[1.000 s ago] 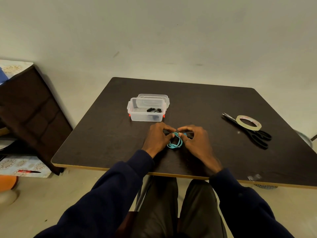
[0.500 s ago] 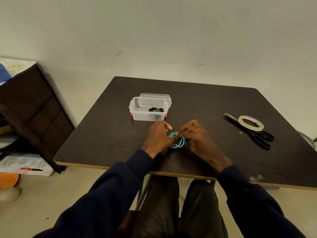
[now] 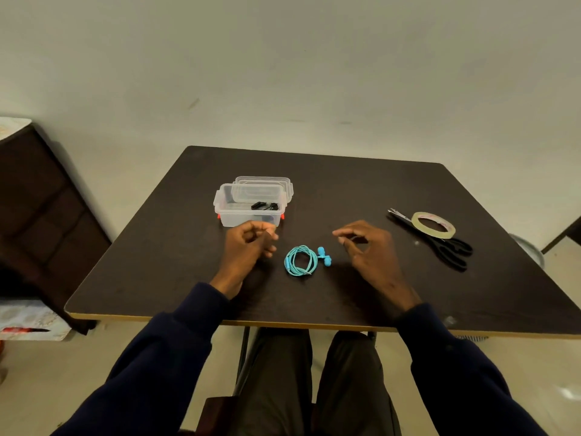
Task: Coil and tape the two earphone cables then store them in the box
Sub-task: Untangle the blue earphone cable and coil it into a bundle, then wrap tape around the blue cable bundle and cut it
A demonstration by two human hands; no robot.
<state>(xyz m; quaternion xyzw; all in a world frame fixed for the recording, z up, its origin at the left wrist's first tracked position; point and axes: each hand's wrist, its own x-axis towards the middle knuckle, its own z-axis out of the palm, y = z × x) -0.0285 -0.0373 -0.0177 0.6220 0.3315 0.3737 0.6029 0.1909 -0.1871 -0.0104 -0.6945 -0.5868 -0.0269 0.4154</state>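
A coiled turquoise earphone cable (image 3: 300, 260) lies flat on the dark table (image 3: 345, 190), its two blue earbuds sticking out on its right side. My left hand (image 3: 248, 247) hovers just left of the coil with loosely curled fingers and holds nothing. My right hand (image 3: 367, 247) hovers to the right of the coil, fingers loosely curled and empty. Behind my left hand stands the clear plastic box (image 3: 248, 209), open, with a dark coiled earphone (image 3: 264, 206) inside. The box's lid (image 3: 264, 185) leans behind it.
A roll of clear tape (image 3: 434, 225) lies on black scissors (image 3: 440, 243) at the table's right side. A dark cabinet (image 3: 41, 215) stands on the floor to the left. My knees show under the near table edge.
Both hands have let go of the turquoise coil and moved apart, left hand to the left, right hand to the right. The coil now lies free on the table.
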